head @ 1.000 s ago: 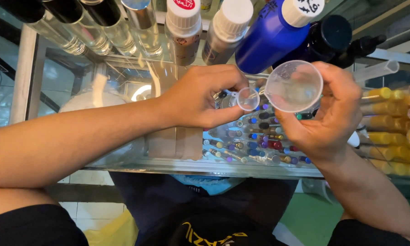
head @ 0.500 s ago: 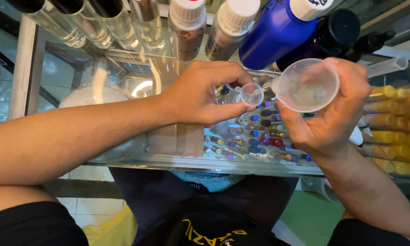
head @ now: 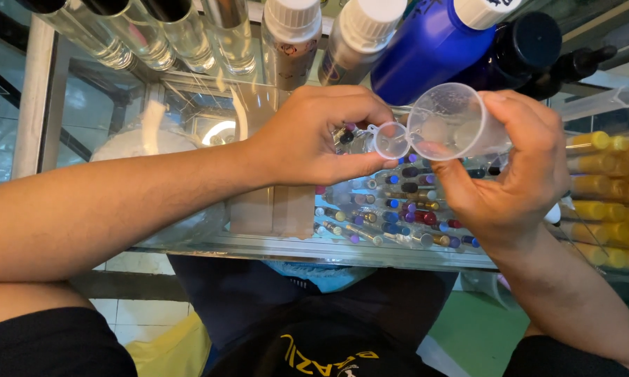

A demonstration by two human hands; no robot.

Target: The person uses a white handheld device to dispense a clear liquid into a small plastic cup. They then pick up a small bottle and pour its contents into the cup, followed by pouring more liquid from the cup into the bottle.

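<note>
Tipping the clear measuring cup point(head: 448, 120), my right hand point(head: 513, 167) pinched it at three o'clock of the small funnel point(head: 390, 139) gripped by my left hand point(head: 314, 136); overtilting risked flooding it onto the glass counter point(head: 272, 244).

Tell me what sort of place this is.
Likely a perfume-refill counter: a glass display case full of small coloured vials, a row of large bottles behind, and hands tipping a clear measuring cup into a small funnel.

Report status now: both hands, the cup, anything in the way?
Left hand grips small funnel. Right hand tilts clear plastic cup at funnel rim. Nothing between them; vials lie under the glass.
</note>
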